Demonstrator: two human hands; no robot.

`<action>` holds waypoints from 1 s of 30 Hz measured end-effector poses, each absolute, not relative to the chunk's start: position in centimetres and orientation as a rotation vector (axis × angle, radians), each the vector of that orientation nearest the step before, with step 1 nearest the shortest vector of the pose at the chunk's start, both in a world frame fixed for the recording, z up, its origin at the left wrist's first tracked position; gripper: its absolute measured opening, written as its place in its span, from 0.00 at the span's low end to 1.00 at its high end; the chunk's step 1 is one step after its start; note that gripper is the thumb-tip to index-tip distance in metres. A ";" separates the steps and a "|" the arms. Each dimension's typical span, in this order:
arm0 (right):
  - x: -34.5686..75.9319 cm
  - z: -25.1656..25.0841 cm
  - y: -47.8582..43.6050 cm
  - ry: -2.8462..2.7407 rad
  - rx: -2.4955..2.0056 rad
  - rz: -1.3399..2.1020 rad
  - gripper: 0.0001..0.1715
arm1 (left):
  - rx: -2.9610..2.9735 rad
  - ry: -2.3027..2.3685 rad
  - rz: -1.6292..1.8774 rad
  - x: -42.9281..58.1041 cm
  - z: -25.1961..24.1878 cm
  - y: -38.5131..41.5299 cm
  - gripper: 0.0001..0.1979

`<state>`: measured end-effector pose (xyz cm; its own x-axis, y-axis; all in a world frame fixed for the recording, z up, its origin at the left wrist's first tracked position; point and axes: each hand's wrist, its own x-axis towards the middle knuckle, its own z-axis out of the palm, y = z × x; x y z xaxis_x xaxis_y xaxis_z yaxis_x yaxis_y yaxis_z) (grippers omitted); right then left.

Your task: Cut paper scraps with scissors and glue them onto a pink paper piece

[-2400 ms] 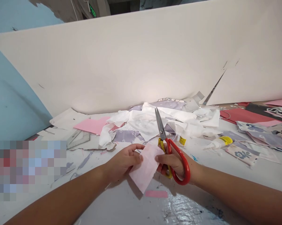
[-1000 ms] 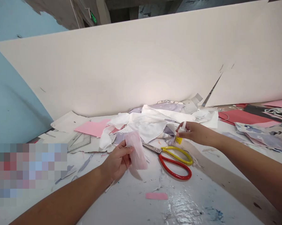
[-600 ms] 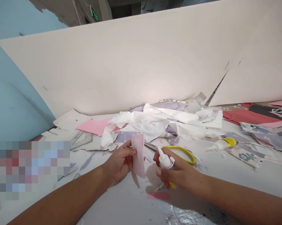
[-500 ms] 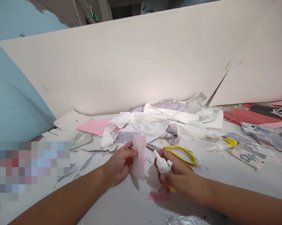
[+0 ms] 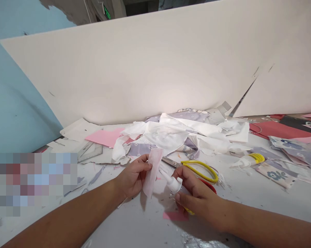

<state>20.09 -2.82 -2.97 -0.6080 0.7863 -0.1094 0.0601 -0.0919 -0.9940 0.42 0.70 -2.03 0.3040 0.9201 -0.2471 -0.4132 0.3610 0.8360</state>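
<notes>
While the left hand (image 5: 134, 177) pinches a pale strip (image 5: 153, 170) at its own three o'clock | right hand (image 5: 194, 196) wrapped around a bottle (image 5: 174, 185), strip's four o'clock | I'd steady the strip, nozzle (image 5: 167, 177) close, squeezing lightly.

The pink strip (image 5: 152, 172) looks matt, the nozzle (image 5: 173, 183) smooth plastic, the scissor handle (image 5: 214, 176) glossy.

The scissors (image 5: 185, 162), earlier in the right hand (image 5: 194, 194), now lie on the tabletop (image 5: 134, 227); this hand holds instead a bottle (image 5: 174, 185). Its white nozzle (image 5: 166, 176) has come nearer to the pink piece (image 5: 152, 172) and points toward it. The piece, before held by both hands, is now only in the left hand (image 5: 134, 175).
</notes>
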 end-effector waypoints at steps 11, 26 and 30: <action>20.2 -3.6 -2.7 -1.649 -0.960 1.723 0.14 | 0.777 0.768 0.955 0.1 -2.5 0.8 0.08; 20.0 -3.0 -2.9 -1.620 -0.941 1.724 0.13 | 0.765 0.781 0.932 0.2 -2.3 0.7 0.07; 20.0 -3.1 -2.9 -1.637 -0.961 1.724 0.12 | 0.761 0.782 0.924 0.3 -2.2 0.8 0.07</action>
<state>19.98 -2.94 -3.06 -0.5799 0.8066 -0.1145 0.0728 -0.0887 -0.9934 0.27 0.78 -2.23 0.3838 0.8901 -0.2460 -0.3896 0.3976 0.8308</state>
